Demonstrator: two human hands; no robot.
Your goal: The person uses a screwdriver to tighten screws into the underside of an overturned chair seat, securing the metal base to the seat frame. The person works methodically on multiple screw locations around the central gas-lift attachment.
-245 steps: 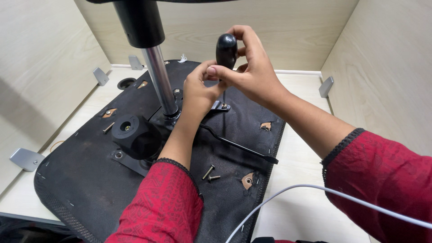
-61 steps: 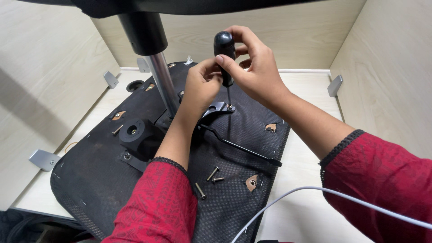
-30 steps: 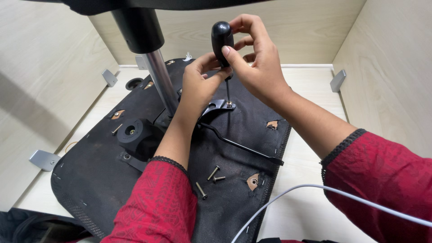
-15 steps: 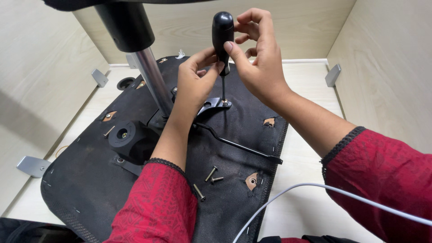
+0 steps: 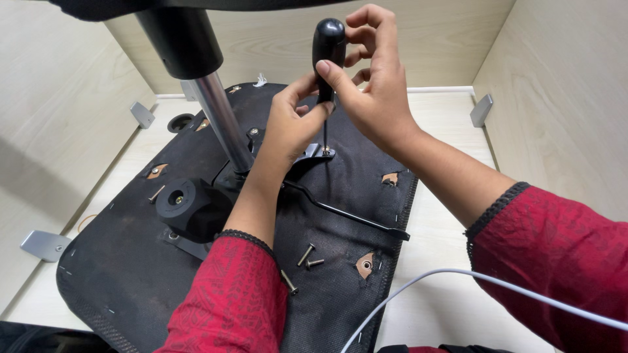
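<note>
Gripping the black-handled screwdriver [image 5: 328,49] at top centre, my right hand [image 5: 376,98] has its fingers curled tight around the bulbous handle, while my left hand [image 5: 291,127] pinches the thin shaft just below it, fingertips closed on the metal. The tip stands upright on a screw in the metal bracket [image 5: 313,155] at the middle of the frame, on the black fabric underside of the chair seat [image 5: 118,274], which lies on a pale wooden surface.

I judge the main risk to be the tip camming out: if I lean the handle off vertical, the blade could skip off the screw head and gouge the fabric or jab my left fingers. The loose screws [image 5: 307,258] at lower centre could roll off if the seat shifts. The driver looks slim, glossy-handled and straight.
</note>
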